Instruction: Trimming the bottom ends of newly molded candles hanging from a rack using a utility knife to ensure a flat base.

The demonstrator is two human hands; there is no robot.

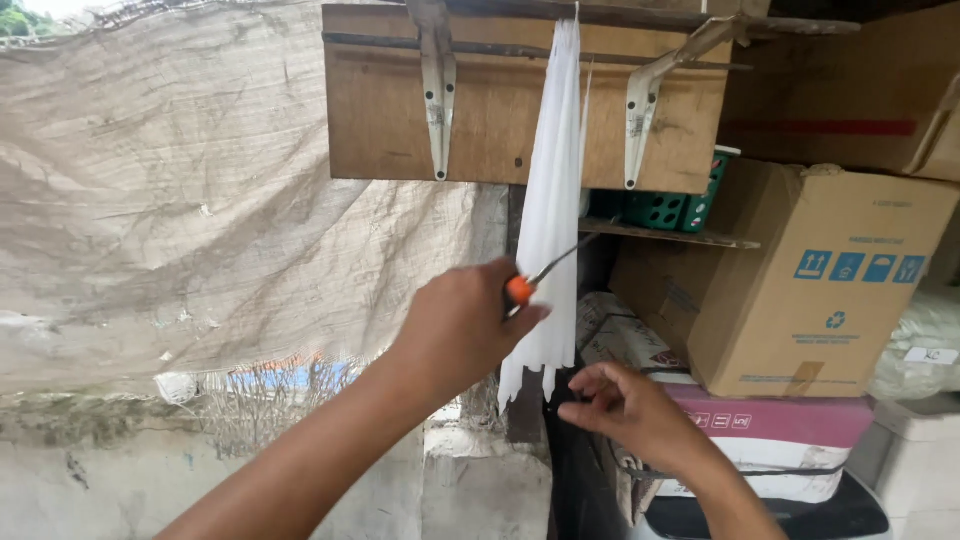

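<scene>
My left hand (pixel 462 325) is shut on an orange-handled screwdriver (pixel 521 288), whose thin metal shaft points up and right behind a hanging bundle of long white strips (pixel 551 200). The bundle hangs from the top of a wooden board (pixel 380 110) that carries two metal brackets (pixel 437 90). My right hand (pixel 630 408) is lower, just right of the bundle's bottom ends, with its fingers pinching at something dark that I cannot make out.
A worn sheet of sacking (pixel 180 200) covers the wall on the left. On the right stand a brown cardboard box (pixel 830 280), a pink and white package (pixel 790 440), a green plastic crate (pixel 680 205) and a thin shelf (pixel 670 236).
</scene>
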